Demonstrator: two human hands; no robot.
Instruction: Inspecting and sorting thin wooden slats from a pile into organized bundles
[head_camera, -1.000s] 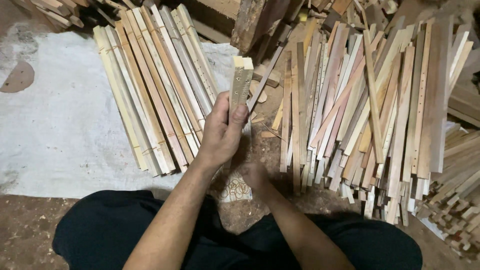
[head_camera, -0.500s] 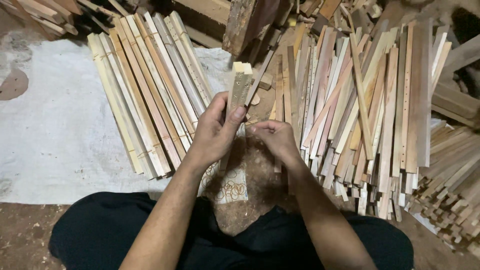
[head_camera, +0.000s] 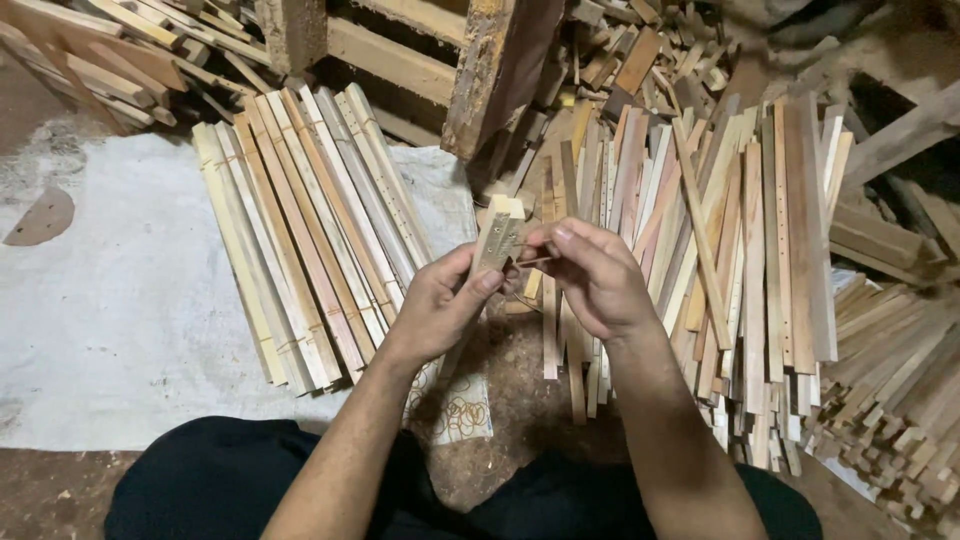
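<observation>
- The left hand (head_camera: 440, 305) grips a small bundle of wooden slats (head_camera: 497, 238), held upright, thumb pressed on its drilled face.
- The right hand (head_camera: 590, 275) pinches a rubber band (head_camera: 533, 262) stretched just beside the bundle.
- Tied slat bundles (head_camera: 310, 230) lie in a row on a white sheet (head_camera: 110, 290) to the left.
- A loose heap of slats (head_camera: 740, 260) spreads on the right.
- More rubber bands (head_camera: 460, 412) lie on the floor near the dark-trousered knees (head_camera: 200, 480).

Lower part of slats (head_camera: 498, 240) hidden behind left hand (head_camera: 440, 305). Thin band near right fingers (head_camera: 560, 240) too small to tell. Offcuts (head_camera: 900, 400) cut off at right edge.
</observation>
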